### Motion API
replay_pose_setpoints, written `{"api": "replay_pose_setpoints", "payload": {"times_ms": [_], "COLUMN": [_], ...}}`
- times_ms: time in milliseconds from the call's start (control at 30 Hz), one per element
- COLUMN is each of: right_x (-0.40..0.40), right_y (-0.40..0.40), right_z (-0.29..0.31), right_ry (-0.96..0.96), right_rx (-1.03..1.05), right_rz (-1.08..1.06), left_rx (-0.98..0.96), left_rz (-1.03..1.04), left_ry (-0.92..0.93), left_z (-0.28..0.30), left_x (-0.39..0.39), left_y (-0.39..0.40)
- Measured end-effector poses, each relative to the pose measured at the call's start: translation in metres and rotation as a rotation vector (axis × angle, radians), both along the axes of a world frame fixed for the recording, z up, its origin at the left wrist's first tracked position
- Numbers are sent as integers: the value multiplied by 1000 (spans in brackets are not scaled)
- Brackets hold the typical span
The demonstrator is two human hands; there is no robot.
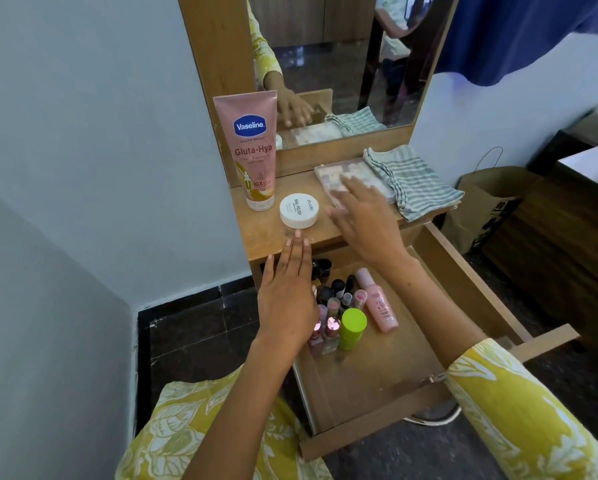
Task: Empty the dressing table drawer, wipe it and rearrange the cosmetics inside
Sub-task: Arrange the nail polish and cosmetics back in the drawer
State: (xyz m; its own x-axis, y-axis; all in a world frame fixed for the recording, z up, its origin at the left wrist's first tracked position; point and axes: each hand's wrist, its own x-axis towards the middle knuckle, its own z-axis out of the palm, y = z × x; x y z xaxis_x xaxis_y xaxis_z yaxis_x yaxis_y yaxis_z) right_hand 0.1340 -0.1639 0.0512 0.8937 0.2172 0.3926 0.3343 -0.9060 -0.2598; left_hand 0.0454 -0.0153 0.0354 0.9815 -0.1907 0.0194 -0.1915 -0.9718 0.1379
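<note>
The drawer (387, 372) stands pulled fully out in the lower middle of the frame, and most of its cosmetics are still inside, bunched at its upper left corner: small nail polish bottles (328, 327), a green-capped bottle (352, 329) standing upright and a pink bottle (377, 304) lying on its side. Emptying looks only partly done, since just a few things sit on the surface (273, 237) above: a pink lotion tube (254, 147) standing on its cap against the mirror frame, a round white jar (298, 210) just beside it, and a clear compartment box (342, 178) toward the right with a striped cloth (412, 181) overlapping its far edge, probably kept close for the wiping. The right hand (367, 220) reaches over the box, blurred with motion, fingers (346, 188) spread apart and holding nothing; whether they touch the box I cannot tell. The left hand (287, 299) hovers flat over the drawer's left edge, fingers straight and nearly together, empty, their tips at the front lip of the surface near the jar.
</note>
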Motion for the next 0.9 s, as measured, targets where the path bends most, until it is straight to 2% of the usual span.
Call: {"api": "replay_pose_setpoints", "payload": {"times_ms": [100, 233, 300, 400, 600, 800, 900], "right_x": [4, -9, -19, -26, -27, -39, -57], "right_y": [-27, -35, -39, -46, -49, -55, -63], "right_z": [-5, -7, -8, -10, -17, -7, 3], "right_ry": [151, 140, 61, -94, -220, -512, -535], "right_rx": [-121, -196, -216, -134, -112, -53, -40], "right_rz": [-68, 34, 64, 105, 172, 196, 202], "left_rx": [-2, 0, 6, 27, 25, 27, 28], "left_rz": [3, 7, 6, 4, 8, 2, -4], "left_ry": [2, -1, -2, 5, 9, 24, 19], "left_z": [-2, -2, -2, -1, 0, 1, 2], "left_x": [1, 1, 1, 1, 1, 2, 1], "left_y": [0, 0, 0, 0, 0, -1, 0]}}
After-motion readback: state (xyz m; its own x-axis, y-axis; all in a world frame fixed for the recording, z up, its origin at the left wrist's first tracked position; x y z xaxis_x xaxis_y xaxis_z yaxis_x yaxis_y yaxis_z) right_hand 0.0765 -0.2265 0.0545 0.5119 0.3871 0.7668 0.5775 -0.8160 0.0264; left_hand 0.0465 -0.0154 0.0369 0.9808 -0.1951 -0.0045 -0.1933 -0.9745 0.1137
